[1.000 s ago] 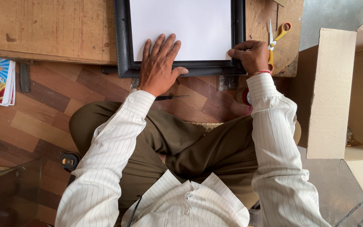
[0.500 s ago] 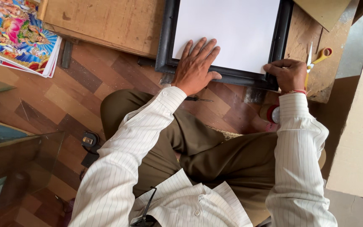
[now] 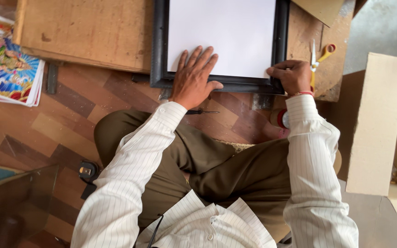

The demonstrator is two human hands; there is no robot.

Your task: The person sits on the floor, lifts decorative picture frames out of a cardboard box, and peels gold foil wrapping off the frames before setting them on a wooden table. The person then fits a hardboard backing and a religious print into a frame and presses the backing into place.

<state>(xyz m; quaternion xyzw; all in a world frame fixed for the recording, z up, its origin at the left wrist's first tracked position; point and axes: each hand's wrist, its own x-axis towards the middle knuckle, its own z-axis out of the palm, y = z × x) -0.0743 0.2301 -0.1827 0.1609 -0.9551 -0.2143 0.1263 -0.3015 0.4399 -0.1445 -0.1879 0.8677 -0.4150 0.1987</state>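
The left hand [image 3: 194, 79] lies flat and unclenched, fingers spread on the white sheet [image 3: 224, 34], palm over the near rail of the black frame [image 3: 158, 46]. The right hand [image 3: 292, 76] pinches the frame's near right corner, scissors [image 3: 318, 57] just beyond it.

Picture frame [image 3: 159, 55] flat on wooden board [image 3: 88, 34], near edge overhanging toward seated person. White sheet [image 3: 224, 32] inside frame. Left hand [image 3: 194, 80] flat across sheet's near edge and frame's lower rail. Right hand [image 3: 292, 76] at frame's lower right corner, touching it. Scissors [image 3: 319, 57] on board just right of right hand. Stack of printed pictures [image 3: 5, 62] on floor left of board, apart from it. Thin pointed tool [image 3: 201, 111] on floor below frame, beside left wrist. Tape roll [image 3: 279, 118] on floor under right forearm. Cardboard box [image 3: 375, 124] at far right. Tape measure [image 3: 87, 171] on floor left of knee.
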